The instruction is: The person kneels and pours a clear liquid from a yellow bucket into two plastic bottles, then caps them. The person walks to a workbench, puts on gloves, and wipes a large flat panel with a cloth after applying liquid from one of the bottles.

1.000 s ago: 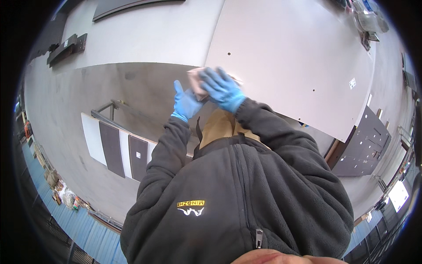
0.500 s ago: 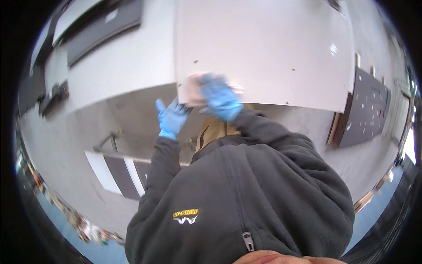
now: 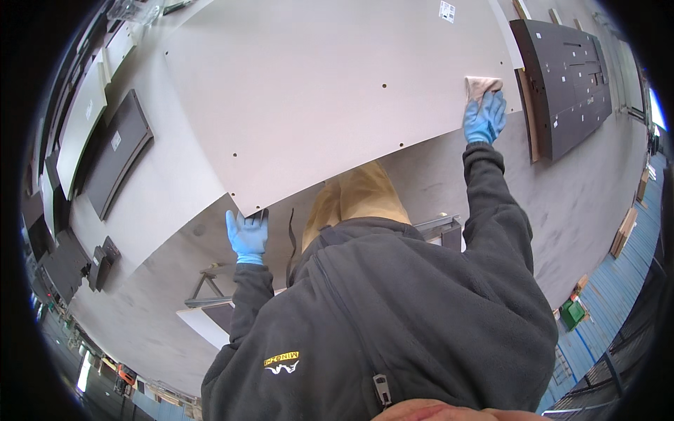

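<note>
A large pale panel [image 3: 309,91] with small holes and a white label lies before me. At its right end my right hand [image 3: 486,121], in a blue glove, presses a folded whitish cloth [image 3: 483,85] onto the surface near the edge. My left hand [image 3: 247,237], gloved the same way, is at the panel's near left corner. Its thumb stands apart beside the corner, and its fingers reach up against the near edge. The fingertips look dark and are partly hidden there.
Dark drilled panels [image 3: 572,88] are stacked just beyond the right end. On the left lie a dark board [image 3: 118,151] and a pale board [image 3: 83,130]. A metal frame [image 3: 203,288] stands low on the near left. A green box [image 3: 572,313] is at the far right.
My right hand has swept the cloth from the panel's near left area to its right end. My left hand remains by the near left corner. The view has shifted and turned.
</note>
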